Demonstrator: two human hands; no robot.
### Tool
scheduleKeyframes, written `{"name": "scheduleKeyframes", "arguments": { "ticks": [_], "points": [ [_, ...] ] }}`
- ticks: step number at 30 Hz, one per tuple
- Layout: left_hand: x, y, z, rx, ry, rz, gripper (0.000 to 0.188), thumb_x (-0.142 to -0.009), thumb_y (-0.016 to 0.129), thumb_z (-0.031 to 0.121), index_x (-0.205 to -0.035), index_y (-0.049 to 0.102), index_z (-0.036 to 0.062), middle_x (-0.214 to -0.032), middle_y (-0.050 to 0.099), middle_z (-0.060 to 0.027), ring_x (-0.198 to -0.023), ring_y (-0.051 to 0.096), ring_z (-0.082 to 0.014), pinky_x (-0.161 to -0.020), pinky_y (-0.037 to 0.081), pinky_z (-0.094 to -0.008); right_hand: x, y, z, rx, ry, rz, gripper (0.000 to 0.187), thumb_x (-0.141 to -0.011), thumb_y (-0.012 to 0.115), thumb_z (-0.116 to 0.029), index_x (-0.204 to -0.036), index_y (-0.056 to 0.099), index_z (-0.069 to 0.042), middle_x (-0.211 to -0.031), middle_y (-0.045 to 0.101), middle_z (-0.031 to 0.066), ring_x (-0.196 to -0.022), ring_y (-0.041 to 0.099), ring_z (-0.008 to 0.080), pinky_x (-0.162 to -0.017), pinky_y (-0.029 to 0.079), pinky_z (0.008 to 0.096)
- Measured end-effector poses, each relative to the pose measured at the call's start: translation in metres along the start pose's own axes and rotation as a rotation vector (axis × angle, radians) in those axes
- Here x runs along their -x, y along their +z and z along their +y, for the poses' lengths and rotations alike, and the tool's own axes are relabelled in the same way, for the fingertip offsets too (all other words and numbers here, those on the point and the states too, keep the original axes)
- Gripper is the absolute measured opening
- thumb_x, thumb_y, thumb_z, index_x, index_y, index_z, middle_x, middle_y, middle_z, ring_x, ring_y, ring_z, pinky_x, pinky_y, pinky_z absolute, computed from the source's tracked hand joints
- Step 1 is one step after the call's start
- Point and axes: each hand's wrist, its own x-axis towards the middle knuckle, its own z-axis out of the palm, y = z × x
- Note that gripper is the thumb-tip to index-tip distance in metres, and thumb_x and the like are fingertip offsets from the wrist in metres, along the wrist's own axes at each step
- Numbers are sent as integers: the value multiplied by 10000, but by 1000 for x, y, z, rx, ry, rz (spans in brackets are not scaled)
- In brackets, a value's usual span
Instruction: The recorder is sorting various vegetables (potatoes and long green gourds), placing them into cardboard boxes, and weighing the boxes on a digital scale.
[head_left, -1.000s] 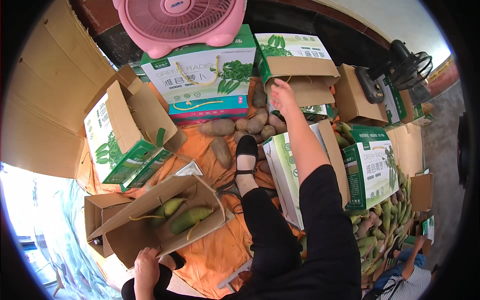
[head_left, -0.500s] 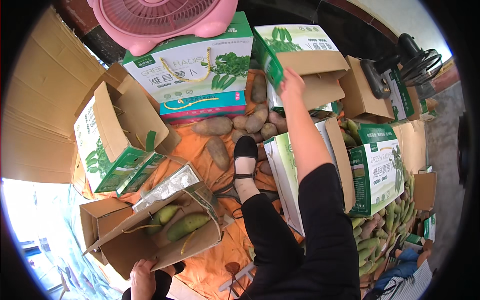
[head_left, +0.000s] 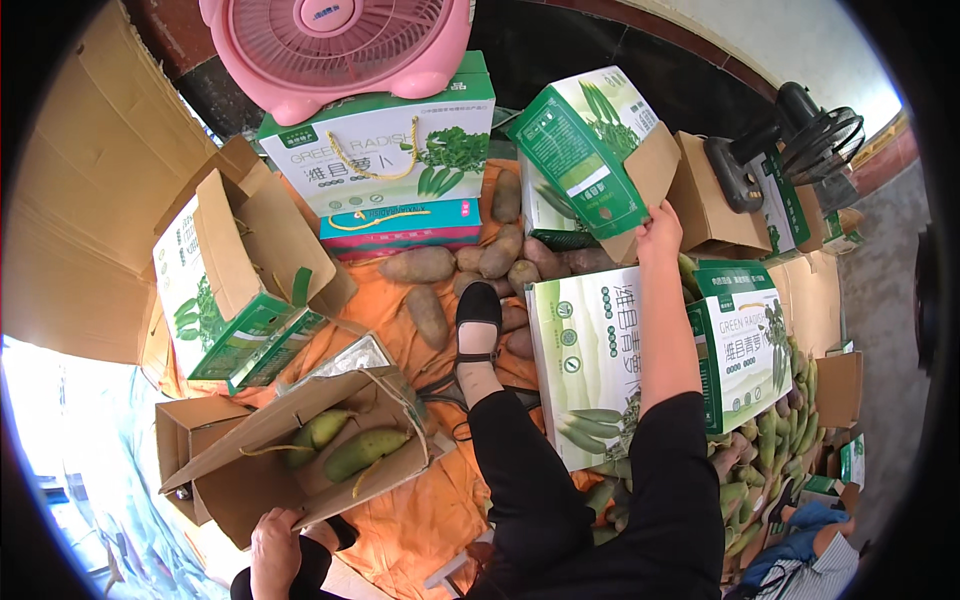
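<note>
Green-white carton (head_left: pixel 575 165) tipped and turned since earlier frame, right hand (head_left: pixel 659 232) pinching its lower flap edge. Left hand (head_left: pixel 275 548), fingers curled on near edge of open cardboard box (head_left: pixel 250 482): two green radishes (head_left: pixel 366 453) inside, flaps unclosed. Radish pile (head_left: pixel 768 440) at right, unboxed.

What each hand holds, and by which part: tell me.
Right hand: the tilted green-and-white box, by the edge near its open end. Left hand: the open box with two green radishes inside, by its near rim.
</note>
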Motion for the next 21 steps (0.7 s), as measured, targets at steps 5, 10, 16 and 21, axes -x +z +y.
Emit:
{"name": "scheduleKeyframes", "arguments": {
  "ticks": [5,10,16,21],
  "points": [
    [3,-7,8,2,-26,-8,218,-689,609,-39,-895,662,7,-819,612,-172,-823,588,-363,-729,466,-406,36,31,-17,205,-135,49,340,-864,455,5,-1189,543,-36,-896,602,29,-633,512,81,-476,353,205],
    [-2,-13,23,39,-59,-19,221,-687,601,-49,-894,658,2,-814,606,-178,-816,589,-363,-720,463,-406,-16,25,0,292,-343,177,347,-842,498,18,-1178,569,-26,-946,612,64,-703,550,97,-553,411,217],
    [-4,-7,12,37,-50,-10,190,-717,548,-37,-866,660,1,-817,608,-168,-820,580,-364,-736,463,-412,-19,3,0,247,-360,187,303,-840,487,67,-1116,600,12,-991,642,109,-818,607,132,-675,468,232],
    [-6,-6,9,25,-48,-21,186,-717,559,-39,-873,656,-11,-820,607,-174,-825,580,-363,-742,461,-408,-19,-26,-11,388,-217,207,326,-877,543,-22,-1199,573,-64,-1095,625,61,-882,591,133,-735,447,254]
  ]
}}
